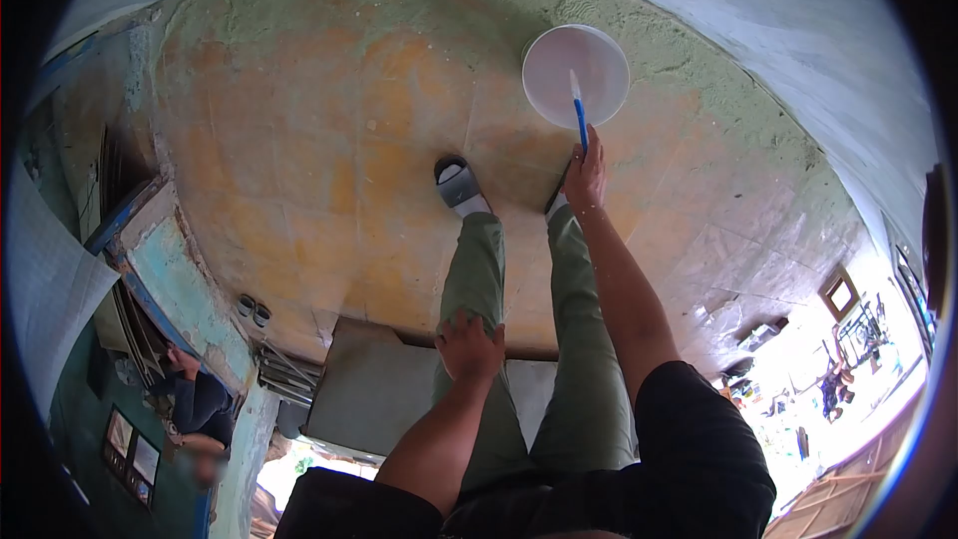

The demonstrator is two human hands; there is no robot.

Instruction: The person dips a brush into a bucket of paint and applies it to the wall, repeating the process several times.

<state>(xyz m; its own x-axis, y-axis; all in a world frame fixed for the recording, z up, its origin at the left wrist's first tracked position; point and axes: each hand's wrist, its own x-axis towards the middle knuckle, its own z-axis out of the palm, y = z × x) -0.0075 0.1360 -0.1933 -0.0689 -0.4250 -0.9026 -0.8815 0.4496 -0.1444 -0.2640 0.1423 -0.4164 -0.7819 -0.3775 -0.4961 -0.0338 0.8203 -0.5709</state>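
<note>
My right hand (587,178) is closed around the blue handle of a paintbrush (579,112), its pale tip pointing away from me over the mouth of a white bucket (530,58). The bucket stands on the floor just beyond my right foot, and its inside looks pale. Resting on my left knee, over the green trousers (473,265), my left hand (469,345) has its fingers spread and holds nothing.
Beyond the bucket runs a pale wall (738,25). A grey flat-topped slab (364,389) lies close behind my legs. A pair of sandals (253,310) sits at the left, near a doorway where another person (200,404) is. Assorted items lie at the bright right side.
</note>
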